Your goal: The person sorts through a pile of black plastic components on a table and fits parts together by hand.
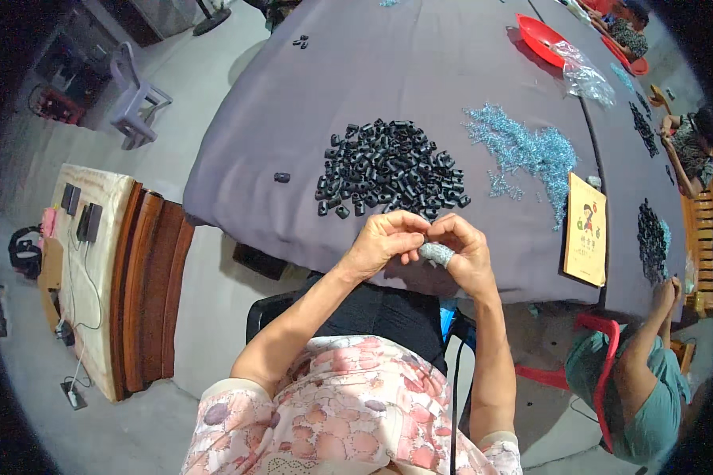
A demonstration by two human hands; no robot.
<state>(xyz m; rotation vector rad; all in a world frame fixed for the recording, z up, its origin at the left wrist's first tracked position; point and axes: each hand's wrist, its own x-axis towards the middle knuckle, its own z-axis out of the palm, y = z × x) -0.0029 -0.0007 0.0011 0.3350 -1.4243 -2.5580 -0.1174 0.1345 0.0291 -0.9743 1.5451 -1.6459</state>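
My left hand (383, 244) and my right hand (466, 252) meet at the near edge of the grey-covered table. Both are closed in a pinch, fingertips almost touching. Whatever they pinch is mostly hidden by the fingers and too small to make out. A greyish-white wrapping (436, 253) covers a digit of my right hand. Just beyond my fingers lies a large heap of small black hollow plastic pieces (392, 166). To its right spreads a pile of tiny shiny bluish metal parts (535, 142).
Right of my hands lies a yellow booklet (585, 229). Farther back are a red tray (537, 41) and a clear plastic bag (585, 75). One black piece (282, 177) lies apart at left. Other people sit along the right, one on a red chair (608, 380). A side cabinet (107, 277) stands left.
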